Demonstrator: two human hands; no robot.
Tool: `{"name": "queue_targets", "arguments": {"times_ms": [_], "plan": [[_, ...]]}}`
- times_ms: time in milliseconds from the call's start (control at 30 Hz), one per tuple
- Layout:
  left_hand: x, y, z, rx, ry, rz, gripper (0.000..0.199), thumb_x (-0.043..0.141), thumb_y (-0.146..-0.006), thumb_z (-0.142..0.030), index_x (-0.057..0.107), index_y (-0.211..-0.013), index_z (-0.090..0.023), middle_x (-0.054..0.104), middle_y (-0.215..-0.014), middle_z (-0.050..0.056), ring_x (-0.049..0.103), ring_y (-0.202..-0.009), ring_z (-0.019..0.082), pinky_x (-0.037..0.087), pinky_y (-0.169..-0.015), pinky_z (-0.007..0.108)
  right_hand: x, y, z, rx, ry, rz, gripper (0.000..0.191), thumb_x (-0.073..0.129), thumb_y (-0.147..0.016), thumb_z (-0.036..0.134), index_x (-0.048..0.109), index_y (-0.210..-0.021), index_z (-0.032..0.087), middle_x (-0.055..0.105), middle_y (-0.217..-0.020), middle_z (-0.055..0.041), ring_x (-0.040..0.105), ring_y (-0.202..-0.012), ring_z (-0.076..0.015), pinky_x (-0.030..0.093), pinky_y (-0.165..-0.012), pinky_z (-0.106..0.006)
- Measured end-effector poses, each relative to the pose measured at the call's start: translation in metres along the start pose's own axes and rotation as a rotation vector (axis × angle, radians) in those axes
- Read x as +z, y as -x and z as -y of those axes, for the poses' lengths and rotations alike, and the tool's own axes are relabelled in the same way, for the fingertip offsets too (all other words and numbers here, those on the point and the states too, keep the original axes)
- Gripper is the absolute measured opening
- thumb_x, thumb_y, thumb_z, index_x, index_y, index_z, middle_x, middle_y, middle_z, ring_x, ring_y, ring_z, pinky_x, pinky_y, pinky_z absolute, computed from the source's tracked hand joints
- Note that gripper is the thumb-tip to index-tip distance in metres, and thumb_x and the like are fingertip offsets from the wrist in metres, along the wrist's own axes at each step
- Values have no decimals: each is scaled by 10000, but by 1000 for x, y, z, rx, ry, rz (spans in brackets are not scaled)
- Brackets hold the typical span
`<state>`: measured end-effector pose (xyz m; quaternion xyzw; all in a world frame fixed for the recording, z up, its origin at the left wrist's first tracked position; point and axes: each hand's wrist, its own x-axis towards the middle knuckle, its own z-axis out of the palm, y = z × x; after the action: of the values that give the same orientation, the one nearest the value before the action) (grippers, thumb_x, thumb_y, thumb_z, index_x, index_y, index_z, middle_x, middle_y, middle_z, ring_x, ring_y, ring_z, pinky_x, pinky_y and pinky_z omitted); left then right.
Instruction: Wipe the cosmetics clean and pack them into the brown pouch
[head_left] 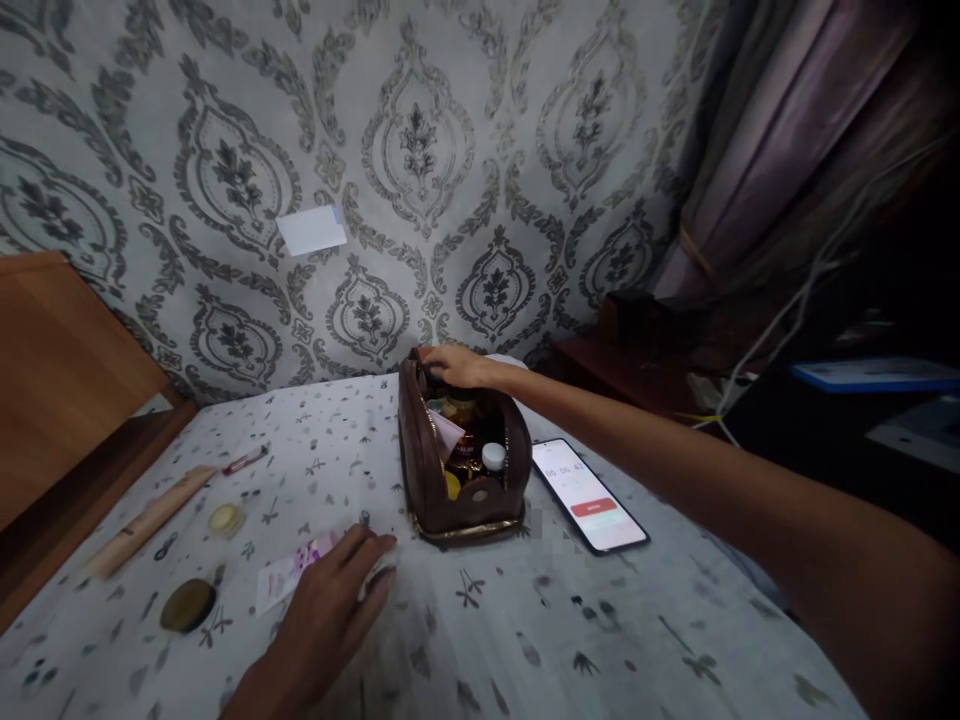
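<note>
A brown zip-up toiletry bag (465,510) stands open on the patterned sheet (480,640). Inside it are a white round cap (493,457), a pale pink packet (447,434), something yellow (452,486) and dark amber items I cannot tell apart. At the bag's far rim is my right hand (459,367), its fingers closed over the edge; the fingertips are partly hidden. My left hand (330,590) rests low in front of the bag, fingers curled, with something pale between thumb and fingers. Beside it lies a pink and white packet (296,572).
A phone with a running timer (589,495) lies right of the bag. To the left are a round dark lid (187,605), a small yellowish jar (225,519), a long tan packet (154,520) and a small reddish tube (245,459). Behind rises a patterned wall (420,180).
</note>
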<state>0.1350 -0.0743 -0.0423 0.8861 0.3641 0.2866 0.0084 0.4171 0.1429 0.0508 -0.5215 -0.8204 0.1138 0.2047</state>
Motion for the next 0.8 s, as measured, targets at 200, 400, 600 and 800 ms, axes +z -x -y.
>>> {"name": "queue_targets", "arguments": {"times_ms": [200, 400, 600, 800], "plan": [[-12, 6, -2, -66, 75, 43, 231, 466, -1001, -267, 613, -1172, -221, 678, -1019, 80, 701, -867, 179, 567, -727, 270, 5, -3, 2, 51, 45, -13, 348, 574, -802, 48, 790, -1032, 195, 778, -1069, -45, 702, -987, -208, 496, -875, -244], [-34, 12, 7, -246, 219, 146, 278, 423, -1017, -323, 637, -1151, -206, 656, -1008, 72, 628, -692, 127, 499, -623, 229, -4, 12, 15, 52, 63, -47, 353, 526, -832, 69, 781, -1054, 171, 781, -1024, -73, 708, -948, -242, 522, -831, -298], [-54, 25, 40, -424, 187, 96, 372, 396, -1017, -422, 661, -1153, -199, 661, -1001, 77, 626, -759, 162, 484, -651, 255, 7, 65, 76, -248, -44, -426, 254, 540, -871, 182, 740, -1026, 201, 741, -1110, -110, 680, -1043, -276, 541, -917, -427], [-89, 15, 139, -628, 0, -130, 317, 464, -968, -338, 677, -1095, -140, 702, -1148, 110, 618, -1082, 236, 465, -969, 338, 75, 135, 156, -580, -338, -276, 252, 512, -943, 157, 707, -1081, 242, 722, -1102, -103, 665, -1060, -236, 560, -911, -423]]}}
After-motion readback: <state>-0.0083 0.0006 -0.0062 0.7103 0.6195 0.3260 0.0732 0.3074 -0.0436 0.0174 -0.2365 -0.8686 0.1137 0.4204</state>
